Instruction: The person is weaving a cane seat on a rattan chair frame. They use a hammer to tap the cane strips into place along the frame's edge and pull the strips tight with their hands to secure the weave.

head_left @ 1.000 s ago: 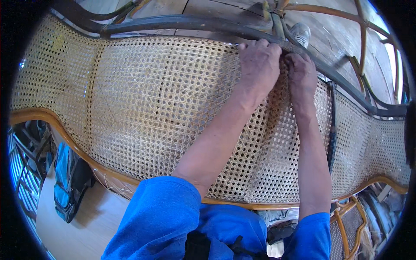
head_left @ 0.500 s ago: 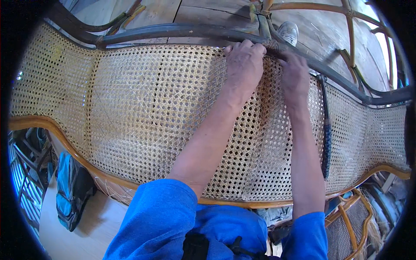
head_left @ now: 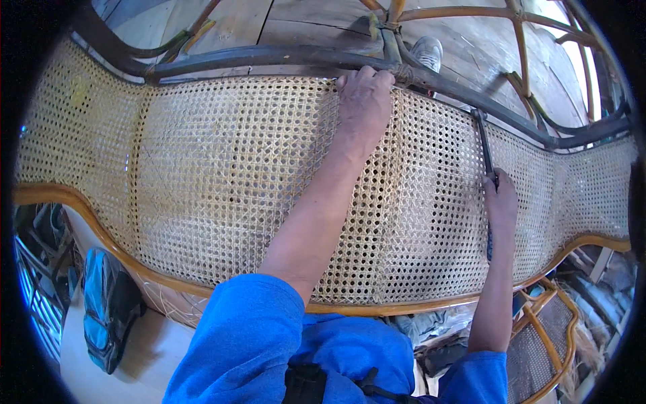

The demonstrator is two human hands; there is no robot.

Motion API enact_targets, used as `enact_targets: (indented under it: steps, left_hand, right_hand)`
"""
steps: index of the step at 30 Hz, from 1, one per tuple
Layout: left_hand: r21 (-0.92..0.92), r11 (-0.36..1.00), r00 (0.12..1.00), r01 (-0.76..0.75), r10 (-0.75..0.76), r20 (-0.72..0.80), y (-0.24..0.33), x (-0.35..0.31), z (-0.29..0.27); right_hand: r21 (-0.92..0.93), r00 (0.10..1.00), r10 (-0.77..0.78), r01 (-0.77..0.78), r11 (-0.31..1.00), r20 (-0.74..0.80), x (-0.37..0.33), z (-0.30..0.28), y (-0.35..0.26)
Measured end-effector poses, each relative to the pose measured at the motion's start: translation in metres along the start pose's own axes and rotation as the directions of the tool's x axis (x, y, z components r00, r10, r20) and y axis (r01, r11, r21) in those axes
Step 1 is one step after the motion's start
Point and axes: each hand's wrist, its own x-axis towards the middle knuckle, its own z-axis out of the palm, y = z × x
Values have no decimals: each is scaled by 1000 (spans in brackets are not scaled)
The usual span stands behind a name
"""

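Woven cane webbing [head_left: 269, 168] stretches across the scene from left to right, between a dark, bent far rail [head_left: 269, 56] and a glossy orange-brown near rail [head_left: 377, 310]. Its open holes show along most of its length, and a darker line crosses it toward the left. The left hand [head_left: 365, 101] lies at its far edge, right of the middle, knuckles up and fingers curled over the border beside the far rail; the fingertips are hidden, so I cannot tell whether they pinch the cane. Farther right and nearer, the right hand [head_left: 501, 198] grasps the shaft of a dark, long-handled tool [head_left: 485, 145]. That tool lies over the webbing, its head toward the far rail and its textured grip toward the near side. Both forearms come from blue sleeves [head_left: 235, 330] at the near side. Beyond the far rail are floorboards [head_left: 316, 40], a light shoe [head_left: 426, 52] and brown rattan poles [head_left: 519, 54]. At near left a blue and black backpack [head_left: 101, 310] lies on a pale surface [head_left: 148, 350]; at near right is a rattan frame [head_left: 538, 323] with a meshed inset.
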Motion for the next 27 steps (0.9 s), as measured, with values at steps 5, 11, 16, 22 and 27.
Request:
enact_targets:
  steps: [5, 11, 16, 22, 27]
  left_hand:
    - [15, 1000, 1000, 0, 0, 15, -2, -1, -3]
    - [23, 999, 1000, -23, 22, 13, 1, 0, 2]
    - [39, 999, 1000, -19, 18, 15, -3, 0, 1]
    - [31, 999, 1000, -13, 13, 22, 1, -1, -1]
    - [45, 999, 1000, 0, -1, 12, -1, 0, 1]
  right_hand:
    - [588, 968, 174, -248, 770, 181, -22, -12, -37]
    - [553, 920, 28, -259, 792, 390, -25, 3, -88]
    - [497, 959, -61, -90, 863, 279, -12, 3, -109]
    - [390, 970, -123, 32, 920, 210, -8, 9, -119]
    - [421, 975, -118, 28, 906, 187, -9, 12, -118]
